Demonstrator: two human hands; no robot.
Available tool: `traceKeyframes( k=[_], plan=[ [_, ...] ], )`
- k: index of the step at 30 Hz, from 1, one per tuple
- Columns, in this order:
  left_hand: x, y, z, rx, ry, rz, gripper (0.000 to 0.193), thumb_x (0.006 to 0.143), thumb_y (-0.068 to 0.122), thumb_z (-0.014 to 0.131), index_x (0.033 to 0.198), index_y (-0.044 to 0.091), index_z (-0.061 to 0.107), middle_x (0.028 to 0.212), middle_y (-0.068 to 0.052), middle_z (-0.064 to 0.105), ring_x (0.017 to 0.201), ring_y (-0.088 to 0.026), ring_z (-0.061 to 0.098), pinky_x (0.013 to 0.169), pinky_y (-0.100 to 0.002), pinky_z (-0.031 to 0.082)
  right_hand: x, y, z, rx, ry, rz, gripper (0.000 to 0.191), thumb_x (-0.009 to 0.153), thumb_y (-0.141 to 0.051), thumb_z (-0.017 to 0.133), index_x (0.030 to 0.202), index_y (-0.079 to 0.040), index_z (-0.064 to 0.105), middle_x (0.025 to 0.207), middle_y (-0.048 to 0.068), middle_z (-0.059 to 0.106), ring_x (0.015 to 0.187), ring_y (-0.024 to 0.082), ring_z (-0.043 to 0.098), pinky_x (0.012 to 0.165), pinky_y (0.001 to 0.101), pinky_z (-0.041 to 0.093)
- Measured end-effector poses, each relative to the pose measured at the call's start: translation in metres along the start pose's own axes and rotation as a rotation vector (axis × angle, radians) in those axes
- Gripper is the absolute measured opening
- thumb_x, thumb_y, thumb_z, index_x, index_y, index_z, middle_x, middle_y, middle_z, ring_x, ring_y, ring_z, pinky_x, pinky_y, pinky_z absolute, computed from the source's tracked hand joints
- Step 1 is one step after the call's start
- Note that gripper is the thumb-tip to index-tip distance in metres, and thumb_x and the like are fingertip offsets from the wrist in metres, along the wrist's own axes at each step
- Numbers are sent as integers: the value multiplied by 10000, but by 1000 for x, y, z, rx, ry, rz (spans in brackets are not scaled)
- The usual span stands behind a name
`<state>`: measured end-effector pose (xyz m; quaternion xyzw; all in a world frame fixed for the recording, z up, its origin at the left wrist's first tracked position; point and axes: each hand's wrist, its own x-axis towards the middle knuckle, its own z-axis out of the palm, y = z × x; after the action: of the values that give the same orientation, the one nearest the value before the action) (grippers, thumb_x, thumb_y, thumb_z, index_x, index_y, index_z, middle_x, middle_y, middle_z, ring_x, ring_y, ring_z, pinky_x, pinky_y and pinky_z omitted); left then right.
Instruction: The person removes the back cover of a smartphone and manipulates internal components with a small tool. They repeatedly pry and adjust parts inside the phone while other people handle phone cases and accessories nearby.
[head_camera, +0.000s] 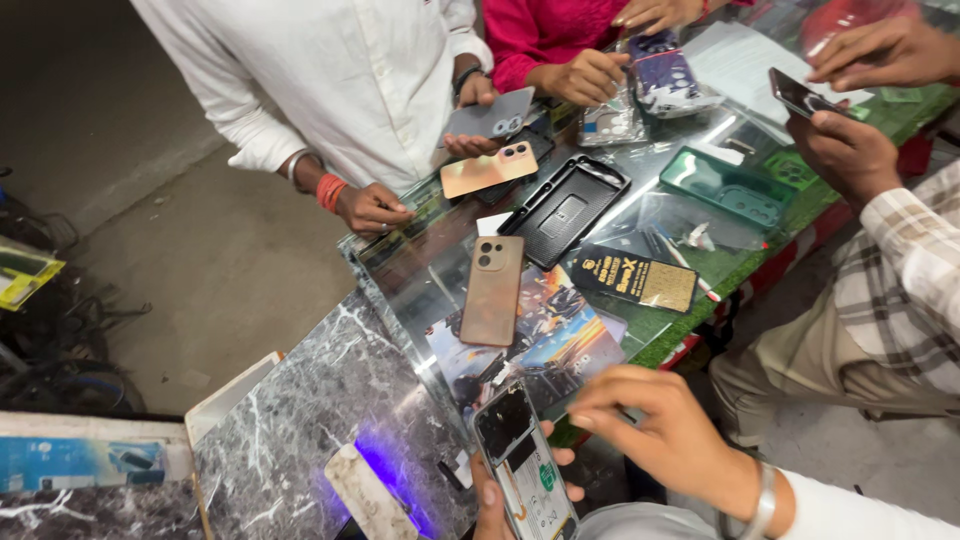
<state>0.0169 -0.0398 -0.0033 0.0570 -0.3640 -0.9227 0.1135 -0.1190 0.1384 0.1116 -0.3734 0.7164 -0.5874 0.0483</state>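
At the near edge of the counter (420, 270), just above a grey marbled slab (320, 420), the left hand (490, 500) holds a phone (525, 465) upright and tilted slightly toward the camera. Its facing side appears to be an uncovered back: dark at the top, pale lower down with a green mark.

Step in hand, as judged: inspection of the held phone, with the right hand (665, 435) brought in beside its upper corner.

Left-hand fingers: closed round the phone, thumb on the near edge, fingertips wrapping the far edge.

Right-hand fingers (600, 400): loosely curled and spread, holding nothing. Whether they touch the phone cannot be told. The wrist is bent inward, a metal bangle at the cuff of a white sleeve.

Any work on the phone's top calls for a firm left grip and a light, precise touch from the right fingertips, since the phone is held clear of the surface.

Nearby on the glass lie a bronze phone (492, 290), face down on a printed picture sheet (560, 345), a black case (565, 208) and a green case (725, 185). Other people's hands work at the far side.
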Motion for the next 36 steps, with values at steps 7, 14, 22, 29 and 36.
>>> traceKeyframes(
  k=[7,14,22,29,36],
  plan=[
    [0,-30,-16,394,236,146,1053,769,750,644,1345,-73,327,1385,-342,579,1053,-353,723,699,-436,702,31,-11,33,375,-26,301,210,852,-17,756,1057,13,791,1012,80,725,829,102,749,710,245,588],
    [3,-29,-11,618,169,352,970,840,673,636,1385,-70,332,1430,-303,512,1015,-288,707,655,-344,664,26,10,50,395,32,391,169,817,10,793,979,37,831,1010,67,744,749,101,655,664,238,507],
    [3,-25,-7,800,158,431,835,921,590,593,1411,-41,348,1455,-268,497,1038,-254,685,747,-328,604,23,17,58,616,65,397,92,899,-6,713,958,56,748,1003,74,716,878,112,686,775,269,549],
    [2,-21,-9,908,127,425,815,941,562,568,1430,-45,330,1465,-269,443,1078,-285,693,796,-376,619,23,14,57,568,57,360,71,900,-12,691,940,46,702,999,51,684,888,101,662,778,267,551],
    [0,-25,-7,902,85,422,784,961,555,556,1424,-42,348,1462,-285,462,1047,-279,705,769,-365,625,25,10,58,324,32,263,64,837,25,611,866,0,559,859,42,557,753,87,507,669,245,483]
  ],
)
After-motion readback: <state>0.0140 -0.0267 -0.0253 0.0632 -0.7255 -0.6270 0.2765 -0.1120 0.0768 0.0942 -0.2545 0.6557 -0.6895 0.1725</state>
